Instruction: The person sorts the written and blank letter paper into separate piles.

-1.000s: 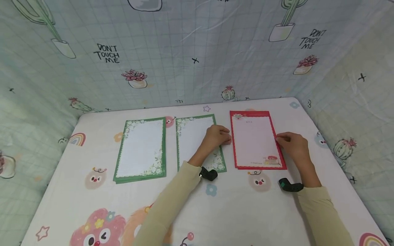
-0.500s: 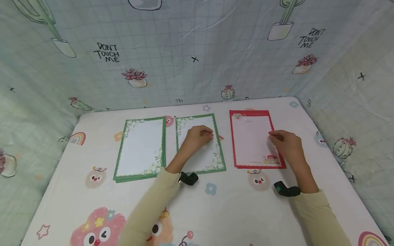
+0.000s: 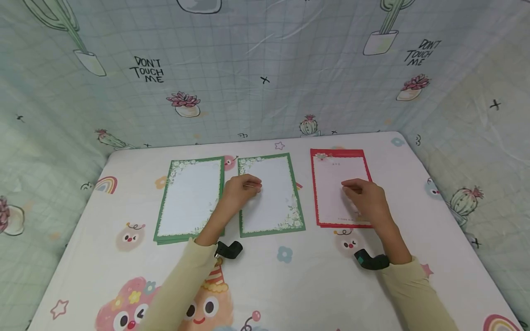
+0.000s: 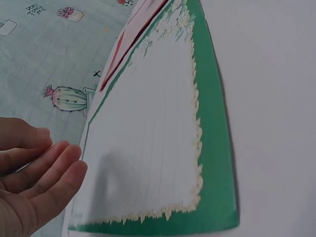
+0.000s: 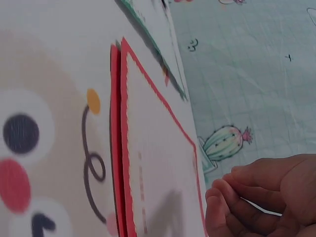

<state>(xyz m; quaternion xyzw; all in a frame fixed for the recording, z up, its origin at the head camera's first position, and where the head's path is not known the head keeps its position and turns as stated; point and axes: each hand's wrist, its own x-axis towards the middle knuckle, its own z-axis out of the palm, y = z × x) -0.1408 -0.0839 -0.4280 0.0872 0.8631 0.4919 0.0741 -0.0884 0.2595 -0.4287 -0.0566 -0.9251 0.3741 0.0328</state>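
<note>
Three groups of bordered letter paper lie on the table in the head view. A green-bordered stack point(image 3: 186, 197) is at left, a green-bordered sheet point(image 3: 273, 202) in the middle, a red-bordered stack point(image 3: 329, 197) at right. My left hand point(image 3: 237, 193) hovers over the left edge of the middle sheet, fingers loosely bent, holding nothing visible. Over the red-bordered stack hangs my right hand point(image 3: 368, 198), thumb near the fingertips, with no paper between them. Both wrist views show the left hand point(image 4: 37, 177) and right hand point(image 5: 269, 197) apart from the paper, casting shadows on it.
A white tablecloth point(image 3: 314, 285) with cartoon prints covers the table. Behind it and at the sides hangs a pale green curtain point(image 3: 232, 78) printed with cacti. Black wrist cameras point(image 3: 229, 249) sit below both hands.
My left hand has moved left from the middle sheet's right edge to its left edge. My right hand has moved left from the red stack's right edge to above it. The papers stay put.
</note>
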